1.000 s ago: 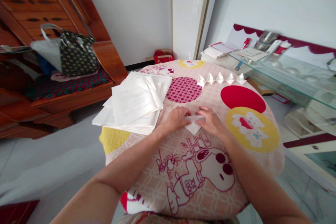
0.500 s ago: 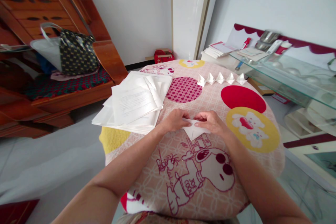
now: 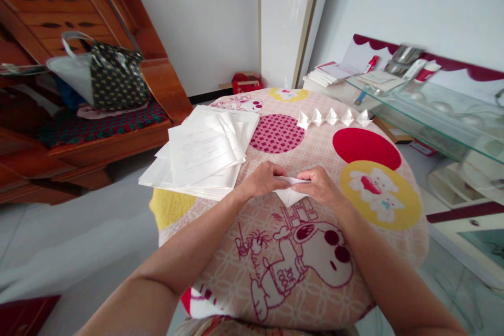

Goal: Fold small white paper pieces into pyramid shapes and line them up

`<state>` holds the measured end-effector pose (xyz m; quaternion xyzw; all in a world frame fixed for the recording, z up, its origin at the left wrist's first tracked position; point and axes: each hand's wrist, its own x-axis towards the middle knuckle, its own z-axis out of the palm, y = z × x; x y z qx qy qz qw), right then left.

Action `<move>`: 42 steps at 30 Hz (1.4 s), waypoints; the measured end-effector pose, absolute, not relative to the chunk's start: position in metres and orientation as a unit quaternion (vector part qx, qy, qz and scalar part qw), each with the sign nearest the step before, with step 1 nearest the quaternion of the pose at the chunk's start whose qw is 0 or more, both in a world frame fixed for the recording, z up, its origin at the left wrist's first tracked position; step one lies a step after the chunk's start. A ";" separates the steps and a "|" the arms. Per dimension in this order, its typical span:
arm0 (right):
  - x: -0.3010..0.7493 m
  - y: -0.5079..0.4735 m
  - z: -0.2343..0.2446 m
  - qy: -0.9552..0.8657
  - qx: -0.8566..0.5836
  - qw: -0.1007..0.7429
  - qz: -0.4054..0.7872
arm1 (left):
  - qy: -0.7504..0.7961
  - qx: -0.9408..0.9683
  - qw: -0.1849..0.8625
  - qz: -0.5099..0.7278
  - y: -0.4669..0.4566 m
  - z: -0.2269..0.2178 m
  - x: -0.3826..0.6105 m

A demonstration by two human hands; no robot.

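Note:
Between my two hands is a piece of folded white paper point(image 3: 289, 197), its pointed end toward me over the tablecloth. My left hand point(image 3: 264, 178) pinches its left side, thumb in front and fingers curled behind. On the right side, my right hand point(image 3: 319, 185) grips it the same way. A narrow folded strip shows along the top edge between the fingertips. Farther back on the table stands a row of several small folded paper boats point(image 3: 331, 116). A stack of white paper sheets point(image 3: 200, 155), some printed, lies to the left of my hands.
The round table wears a patterned cloth point(image 3: 275, 252). To the right is a glass shelf point(image 3: 441, 115) holding metal bowls point(image 3: 405, 55) and papers. A wooden bench point(image 3: 157, 84) with a dotted bag point(image 3: 116, 79) stands at the left. A white cabinet-like unit point(image 3: 285, 21) stands behind.
The paper's upper edge has been folded or tilted up between my fingers, and its visible triangle looks smaller. Both hands keep their grip in nearly the same place.

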<state>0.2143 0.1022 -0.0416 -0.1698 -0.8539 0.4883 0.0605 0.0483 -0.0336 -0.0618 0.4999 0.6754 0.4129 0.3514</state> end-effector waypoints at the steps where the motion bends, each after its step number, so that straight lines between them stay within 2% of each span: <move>1: 0.214 0.102 -0.042 -0.853 -0.171 0.060 0.489 | 0.678 0.499 0.349 0.413 -0.033 -0.062 0.049; 20: 0.225 0.116 -0.052 -0.729 -0.269 0.043 0.628 | 0.710 0.423 0.361 0.433 -0.048 -0.047 0.030; 29: 0.223 0.125 -0.057 -0.672 -0.298 0.109 0.669 | 0.619 0.407 0.376 0.557 -0.045 -0.053 0.021; 34: 0.219 0.119 -0.057 -0.661 -0.286 0.077 0.689 | 0.612 0.428 0.407 0.527 -0.039 -0.060 0.034; 42: 0.219 0.119 -0.057 -0.669 -0.269 0.098 0.685 | 0.631 0.435 0.361 0.531 -0.038 -0.063 0.032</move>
